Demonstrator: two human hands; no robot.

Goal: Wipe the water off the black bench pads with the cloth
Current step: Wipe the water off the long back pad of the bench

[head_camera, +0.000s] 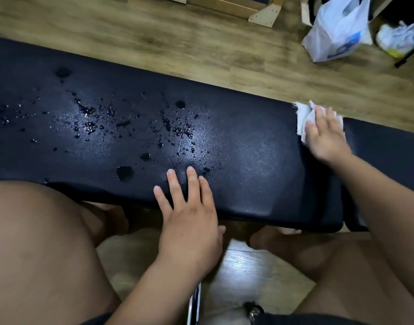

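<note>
A long black bench pad point(260, 148) runs across the view, and a second black pad point(386, 146) adjoins it at the right. Water drops and small puddles point(121, 127) cover the left and middle of the long pad; its right part looks dry. My right hand point(325, 137) lies flat with spread fingers on a white cloth point(303, 118), pressing it onto the pad's far right end near the gap. My left hand point(189, 207) rests open on the pad's near edge, fingers straight, just right of a puddle.
My bare knees are under the near edge of the bench at lower left and lower right. A white plastic bag point(337, 29) stands on the wooden floor point(201, 43) beyond the bench, beside wooden furniture point(264, 12). A chrome tube point(194, 306) runs between my legs.
</note>
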